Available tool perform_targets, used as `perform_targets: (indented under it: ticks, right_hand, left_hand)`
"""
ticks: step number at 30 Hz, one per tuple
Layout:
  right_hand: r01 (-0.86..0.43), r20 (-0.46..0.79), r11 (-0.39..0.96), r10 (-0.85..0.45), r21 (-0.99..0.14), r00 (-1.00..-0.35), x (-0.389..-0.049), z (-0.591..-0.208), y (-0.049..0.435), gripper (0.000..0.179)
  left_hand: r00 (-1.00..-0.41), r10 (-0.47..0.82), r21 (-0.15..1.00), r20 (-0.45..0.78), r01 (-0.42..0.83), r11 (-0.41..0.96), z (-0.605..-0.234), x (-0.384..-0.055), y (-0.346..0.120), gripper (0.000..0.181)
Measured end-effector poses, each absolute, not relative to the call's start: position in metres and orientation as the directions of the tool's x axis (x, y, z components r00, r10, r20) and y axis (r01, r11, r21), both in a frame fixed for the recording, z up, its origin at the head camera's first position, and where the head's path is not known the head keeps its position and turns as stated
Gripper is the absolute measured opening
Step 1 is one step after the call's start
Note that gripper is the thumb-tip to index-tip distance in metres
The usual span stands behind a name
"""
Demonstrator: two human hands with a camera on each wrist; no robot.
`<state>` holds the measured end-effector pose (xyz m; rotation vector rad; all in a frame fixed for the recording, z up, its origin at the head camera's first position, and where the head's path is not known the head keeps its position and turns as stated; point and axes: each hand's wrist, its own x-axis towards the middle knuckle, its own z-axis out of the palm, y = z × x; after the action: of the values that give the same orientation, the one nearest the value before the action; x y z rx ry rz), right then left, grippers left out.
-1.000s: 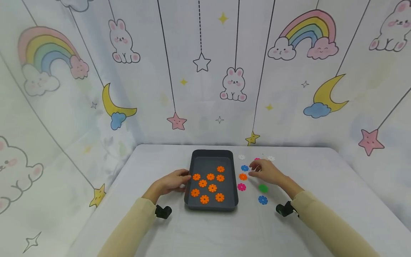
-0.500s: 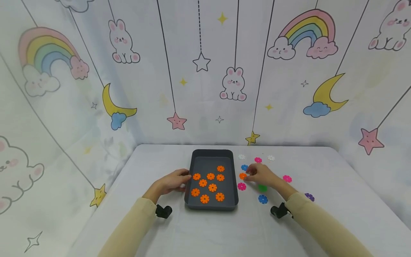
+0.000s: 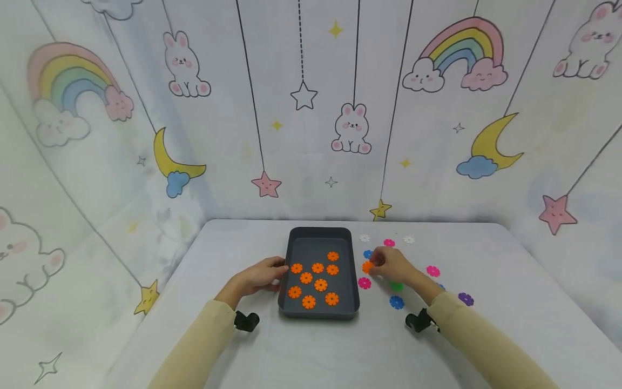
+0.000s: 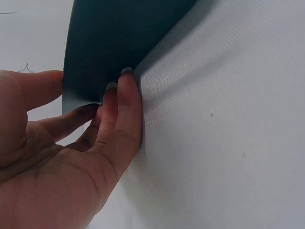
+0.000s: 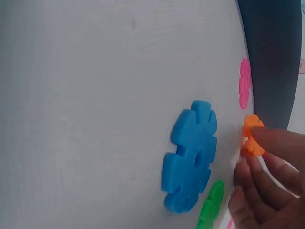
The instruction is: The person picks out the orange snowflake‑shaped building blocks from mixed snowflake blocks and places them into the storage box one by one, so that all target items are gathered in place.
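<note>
The dark grey tray (image 3: 305,248) lies on the white table with several orange notched discs (image 3: 320,284) inside. My left hand (image 3: 262,273) holds the tray's left side, thumb at the rim and fingers against the wall; the left wrist view shows the fingertips against the dark wall (image 4: 109,43). Right of the tray, my right hand (image 3: 394,266) pinches an orange notched disc (image 5: 253,125), thumb on its face and fingers at its lower edge. In the head view this disc sits close to the table, partly covered by the fingers.
Around the right hand lie a pink disc (image 3: 364,283), a blue disc (image 3: 396,302), a green disc (image 3: 396,286) and a purple disc (image 3: 466,299). Farther back are white discs (image 3: 408,240) and another pink disc (image 3: 389,243). A patterned cloth (image 3: 311,162) hangs behind the table.
My right hand has moved left and slightly toward me, from beside the blue disc onto the orange disc, and now pinches it. The left hand and tray stay in place.
</note>
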<state>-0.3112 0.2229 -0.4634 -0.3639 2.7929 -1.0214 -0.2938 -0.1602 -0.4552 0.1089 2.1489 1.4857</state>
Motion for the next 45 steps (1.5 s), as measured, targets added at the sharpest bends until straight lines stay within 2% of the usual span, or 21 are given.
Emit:
perform_targets:
  ticks: [6,12,20,26,38,45]
  right_hand:
    - [-0.232,-0.001,0.726,-0.305,-0.647,-0.952,-0.308,-0.456,0.226,0.014]
    - [-0.321,0.064,0.681,-0.374,-0.658,-0.925,-0.306,-0.432,0.22,0.01]
    - [-0.415,0.099,0.612,-0.482,-0.673,-0.871,-0.304,-0.394,0.18,0.01]
    - [-0.446,0.101,0.606,-0.516,-0.658,-0.85,-0.313,-0.38,0.144,0.01]
    - [-0.418,-0.026,0.655,-0.556,-0.63,-0.831,-0.352,-0.392,0.091,0.01]
    - [-0.332,-0.099,0.707,-0.493,-0.624,-0.864,-0.366,-0.411,0.07,0.01]
  left_hand:
    - [-0.865,0.341,0.889,-0.368,-0.221,0.4,-0.455,-0.293,-0.161,0.054]
    - [-0.861,0.357,0.894,-0.363,-0.213,0.395,-0.456,-0.293,-0.162,0.052]
    - [-0.859,0.36,0.895,-0.364,-0.216,0.391,-0.457,-0.295,-0.163,0.053]
    - [-0.863,0.348,0.895,-0.365,-0.222,0.387,-0.457,-0.297,-0.164,0.053]
    - [-0.853,0.372,0.9,-0.366,-0.222,0.376,-0.458,-0.296,-0.164,0.053]
    - [-0.856,0.372,0.904,-0.36,-0.221,0.366,-0.458,-0.295,-0.167,0.051]
